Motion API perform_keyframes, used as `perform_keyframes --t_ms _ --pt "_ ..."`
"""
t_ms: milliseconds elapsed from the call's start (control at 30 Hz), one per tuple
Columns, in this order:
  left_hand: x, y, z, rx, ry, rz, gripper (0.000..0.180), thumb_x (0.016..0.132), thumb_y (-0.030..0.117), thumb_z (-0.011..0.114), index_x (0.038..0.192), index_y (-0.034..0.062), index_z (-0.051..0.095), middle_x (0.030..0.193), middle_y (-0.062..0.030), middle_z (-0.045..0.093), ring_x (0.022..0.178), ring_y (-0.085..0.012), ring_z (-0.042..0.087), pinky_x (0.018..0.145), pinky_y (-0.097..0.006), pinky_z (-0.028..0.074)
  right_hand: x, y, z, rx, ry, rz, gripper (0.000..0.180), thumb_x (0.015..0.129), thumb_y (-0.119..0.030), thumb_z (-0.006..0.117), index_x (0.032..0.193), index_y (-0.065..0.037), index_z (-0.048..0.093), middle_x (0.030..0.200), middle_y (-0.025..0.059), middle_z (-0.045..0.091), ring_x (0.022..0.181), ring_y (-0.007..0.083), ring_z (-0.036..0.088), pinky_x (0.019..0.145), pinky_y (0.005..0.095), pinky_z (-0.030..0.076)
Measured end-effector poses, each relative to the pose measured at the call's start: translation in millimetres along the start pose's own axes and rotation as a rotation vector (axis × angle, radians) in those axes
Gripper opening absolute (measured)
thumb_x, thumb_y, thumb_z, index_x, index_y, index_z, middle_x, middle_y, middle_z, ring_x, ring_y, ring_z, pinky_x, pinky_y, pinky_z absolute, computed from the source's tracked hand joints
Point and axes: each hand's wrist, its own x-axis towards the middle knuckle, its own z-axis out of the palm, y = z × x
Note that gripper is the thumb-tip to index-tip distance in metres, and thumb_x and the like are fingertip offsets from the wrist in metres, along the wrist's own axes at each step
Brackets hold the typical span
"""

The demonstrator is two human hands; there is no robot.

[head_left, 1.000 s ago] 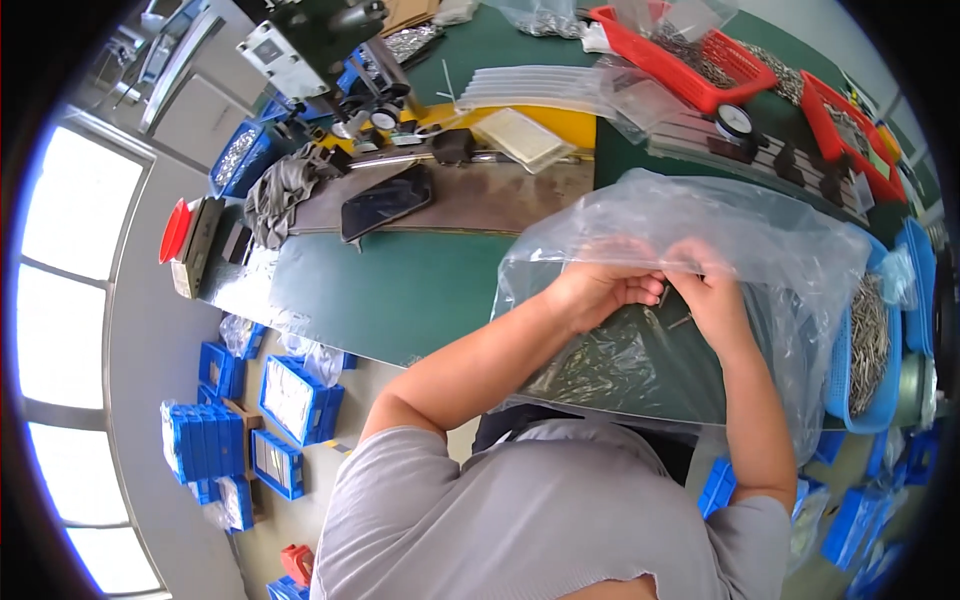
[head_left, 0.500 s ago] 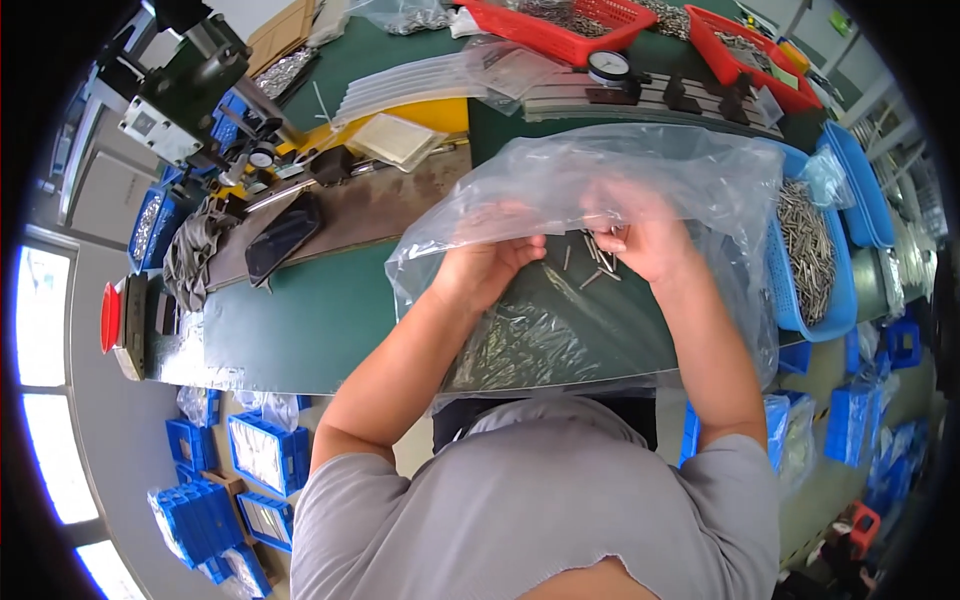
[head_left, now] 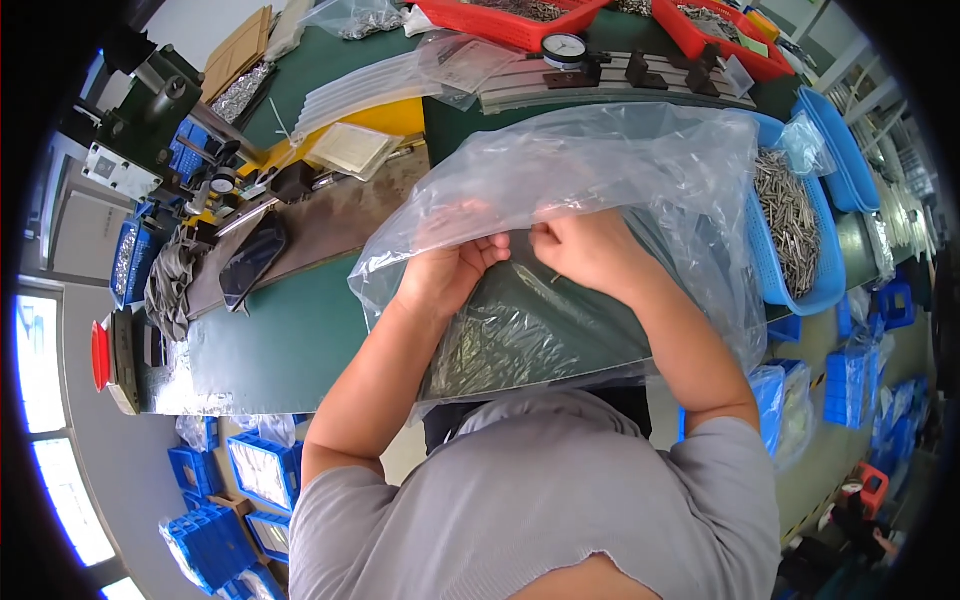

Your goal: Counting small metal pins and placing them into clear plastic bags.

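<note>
A large clear plastic bag (head_left: 640,135) lies open on the green table, its upper sheet raised over my fingers. My left hand (head_left: 450,275) is inside the bag's mouth with curled fingers; what they hold, if anything, is hidden. Close to its right, my right hand (head_left: 590,250) is closed, knuckles up, over the place where loose metal pins lay. One small pin end (head_left: 556,278) shows just below its fingers. Anything within its grip is out of sight. The lower sheet of the bag (head_left: 510,340) lies wrinkled beneath both hands.
At the right stands a blue basket of metal pins (head_left: 790,225). Red baskets (head_left: 520,25) sit at the back, near a dial gauge (head_left: 565,50) on a slotted plate. A machine stand (head_left: 150,110) and a black pouch (head_left: 255,260) are to the left.
My right hand has moved left and nearer to me, closing up and covering the spot where pins were visible. My left hand stays curled. The whole view has shifted slightly.
</note>
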Motion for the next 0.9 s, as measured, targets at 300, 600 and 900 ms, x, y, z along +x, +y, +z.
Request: perform_keyframes --t_ms 300,600,900 --pt "-0.1 -0.8 -4.2 0.008 -0.009 -0.026 0.017 0.086 0.014 0.053 0.095 0.0004 0.055 0.082 -0.0106 0.058 0.071 -0.018 0.056 0.066 -0.032 0.047 0.6 8.0 -4.3 0.096 0.012 0.107 0.015 0.074 -0.011 0.061 0.088 -0.006 0.059 0.079 0.0139 0.06 0.077 0.0316 0.058 0.067 0.0372 0.045" --pt "-1.5 3.1 0.1 -0.013 0.02 -0.039 0.017 0.086 0.016 0.052 0.093 0.0014 0.055 0.081 -0.0098 0.058 0.069 -0.0168 0.055 0.064 -0.031 0.048 -3.1 16.6 4.4 0.052 -0.061 -0.178 0.026 0.066 -0.007 0.067 0.091 -0.009 0.061 0.092 0.0121 0.059 0.092 0.0325 0.054 0.077 0.0414 0.043" --pt "-1.4 2.5 -2.3 0.008 0.003 -0.065 0.015 0.085 0.011 0.054 0.095 0.0001 0.055 0.083 -0.0107 0.058 0.069 -0.0175 0.055 0.064 -0.031 0.047 1.4 15.1 -1.2 0.048 0.001 -0.197 0.018 0.073 -0.007 0.063 0.09 -0.006 0.059 0.083 0.011 0.059 0.081 0.0297 0.056 0.07 0.0375 0.044"
